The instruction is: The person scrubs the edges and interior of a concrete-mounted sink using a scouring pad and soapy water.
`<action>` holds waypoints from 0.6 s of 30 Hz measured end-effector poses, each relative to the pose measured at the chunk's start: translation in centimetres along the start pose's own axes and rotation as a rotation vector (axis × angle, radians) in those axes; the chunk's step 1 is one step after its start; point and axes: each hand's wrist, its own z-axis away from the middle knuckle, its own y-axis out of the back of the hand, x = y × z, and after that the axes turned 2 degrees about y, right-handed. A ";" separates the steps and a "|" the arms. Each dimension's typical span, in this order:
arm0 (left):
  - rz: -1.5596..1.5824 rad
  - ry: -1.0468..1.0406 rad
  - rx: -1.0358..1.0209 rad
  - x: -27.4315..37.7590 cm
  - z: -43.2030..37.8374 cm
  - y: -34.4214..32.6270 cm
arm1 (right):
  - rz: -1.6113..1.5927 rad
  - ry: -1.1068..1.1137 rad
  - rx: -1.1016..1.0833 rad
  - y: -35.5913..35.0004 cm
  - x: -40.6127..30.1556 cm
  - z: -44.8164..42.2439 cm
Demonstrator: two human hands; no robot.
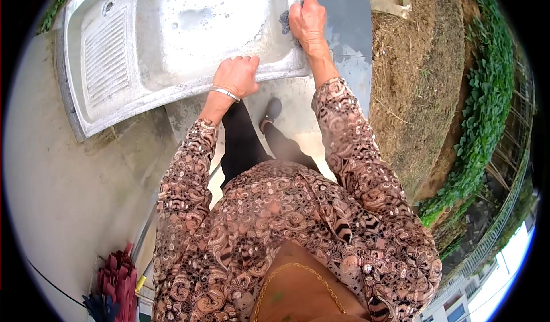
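Observation:
Before me is a pale stone-like laundry sink (146, 91) with a ribbed washboard (107, 57) on its left side. Soapy water (215, 25) with bubbles covers the basin floor. My left hand (236, 76), a light bracelet at its wrist, grips the front rim with its fingers curled over the edge. On the right rim, my right hand (308, 23) presses a dark grey scouring pad (284, 22) against the wall; most of the pad is hidden beneath the hand. Its index finger points forward along the rim.
A drain hole (109, 6) lies above the washboard. Below are concrete paving (56, 128) and my shoe (272, 109). Dry soil (404, 85) and a leafy green hedge (490, 85) border the right. Dark red mop-like cloth strips (118, 279) are at lower left.

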 end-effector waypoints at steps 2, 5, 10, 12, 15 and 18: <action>0.004 -0.025 0.026 0.1 0.0 -0.1 | -0.010 0.045 -0.003 -0.5 -0.2 -4.9; 0.001 -0.009 0.028 -0.1 0.3 -0.2 | -0.022 0.102 0.027 -1.5 -0.8 -8.7; -0.010 0.023 -0.020 -0.5 0.1 0.2 | -0.173 0.019 0.030 -1.0 -1.2 -2.8; -0.032 0.041 -0.024 -0.9 0.0 0.2 | -0.202 0.003 0.041 -0.4 -0.9 2.2; -0.036 0.056 -0.042 -1.3 0.0 0.0 | -0.235 -0.066 0.074 -0.2 -0.1 9.5; -0.033 0.060 -0.045 -1.4 0.2 -0.2 | -0.364 -0.145 0.121 -0.5 0.4 12.3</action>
